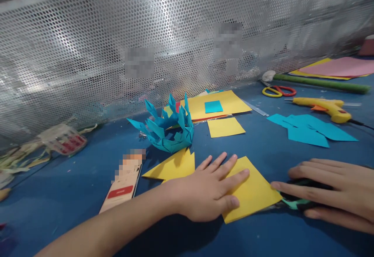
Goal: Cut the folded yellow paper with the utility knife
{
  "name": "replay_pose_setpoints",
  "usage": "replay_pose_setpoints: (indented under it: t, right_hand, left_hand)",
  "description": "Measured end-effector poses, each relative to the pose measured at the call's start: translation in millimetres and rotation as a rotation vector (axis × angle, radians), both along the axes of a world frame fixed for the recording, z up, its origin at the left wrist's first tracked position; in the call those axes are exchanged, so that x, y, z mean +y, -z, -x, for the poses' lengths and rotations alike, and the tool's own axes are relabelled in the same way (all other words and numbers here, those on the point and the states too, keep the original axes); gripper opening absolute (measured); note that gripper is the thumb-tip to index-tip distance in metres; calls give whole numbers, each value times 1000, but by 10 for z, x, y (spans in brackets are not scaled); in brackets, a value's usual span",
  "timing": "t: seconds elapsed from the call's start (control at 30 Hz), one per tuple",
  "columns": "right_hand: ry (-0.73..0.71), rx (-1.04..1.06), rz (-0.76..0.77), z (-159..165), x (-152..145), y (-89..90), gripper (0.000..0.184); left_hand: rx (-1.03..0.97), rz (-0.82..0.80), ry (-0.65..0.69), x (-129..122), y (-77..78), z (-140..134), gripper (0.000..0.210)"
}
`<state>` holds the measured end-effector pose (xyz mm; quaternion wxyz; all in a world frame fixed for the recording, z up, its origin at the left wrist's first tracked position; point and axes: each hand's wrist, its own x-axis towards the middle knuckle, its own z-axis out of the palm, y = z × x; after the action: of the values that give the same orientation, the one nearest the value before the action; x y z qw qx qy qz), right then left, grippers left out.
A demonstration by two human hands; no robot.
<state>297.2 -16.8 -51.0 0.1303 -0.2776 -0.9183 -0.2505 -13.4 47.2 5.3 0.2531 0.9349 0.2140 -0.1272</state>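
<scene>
Near the front edge of the blue table (263, 151), at about 6 o'clock in the view, lies a yellow paper sheet (254, 192), and both hands are busy with it. The left hand (214, 190) lies flat on the sheet's left part with its fingers spread and stretched out; it grips nothing and only presses down, I think to keep the paper from sliding. The right hand (330, 190) comes in from 3 o'clock, its fingers long and only a little curled over a dark tool with green (295, 201), which meets the sheet's right corner; what tool it is and how firmly it is held I cannot tell, because the hand covers most of it. Just beside the left hand, at 10 o'clock from it, rests a folded yellow piece (173, 166), and behind that stands a blue paper crown (168, 126) with many points. A phone (124, 186) lies at 9 o'clock from the left hand. Further back, toward 12 o'clock, there is a small yellow square (225, 127) and a larger yellow sheet with a blue square on it (213, 106). At 2 o'clock lie blue paper pieces (311, 131), a yellow glue gun (323, 107) and scissors (278, 91), well apart from the hands, probably kept aside but within reach. A perforated metal screen (117, 34) closes the far side of the table.
</scene>
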Motion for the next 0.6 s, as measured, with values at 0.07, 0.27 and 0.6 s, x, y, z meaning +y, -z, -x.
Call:
replay_pose_setpoints:
  t: [0.07, 0.27, 0.6]
  right_hand:
    - [-3, -10, 0, 17, 2, 5, 46]
    - [-13, -18, -61, 4, -30, 57, 50]
    - [-26, -20, -96, -23, -47, 51, 54]
  left_hand:
    - [5, -1, -1, 0, -3, 0, 61]
    - [27, -12, -14, 4, -4, -8, 60]
    - [-2, -15, -6, -4, 13, -5, 61]
